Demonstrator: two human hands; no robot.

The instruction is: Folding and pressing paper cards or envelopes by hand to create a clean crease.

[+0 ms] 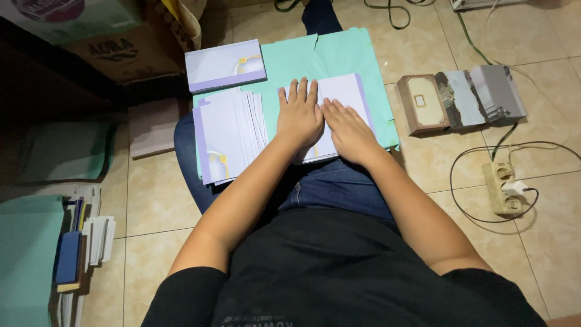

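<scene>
tiled floor [163, 200] takes up most of the view, with the person sitting on it, legs out in jeans, and a big teal sheet [339, 57] laid over the lap and floor as a work surface. on that sheet, left side, there's a fanned stack of white cards [227, 136] with lavender edges and a small yellow ornament, and above it a neater lavender pile [224, 65]. off to the right on the tile sit some little boxes [460, 100], one beige-framed, the others grey, and below them a power strip [502, 188] with a white plug and looping cable.

the piece in hand is a white card [345, 97] with a lavender strip down its right edge, lying on the teal sheet just past the knees. left hand [299, 115] and right hand [348, 130] are both flat on it, side by side and touching, fingers spread a bit and pressing down, not pinching anything.

looks like flattening or creasing to me. to do it well i'd keep the palms heavy, edges lined up first, then slide outward from the middle so it doesn't buckle.

can't tell if there's a fold under the hands, or how many sheets are there, they cover most of it. left side of the room is dark, shelves [78, 248] with books barely readable.
</scene>
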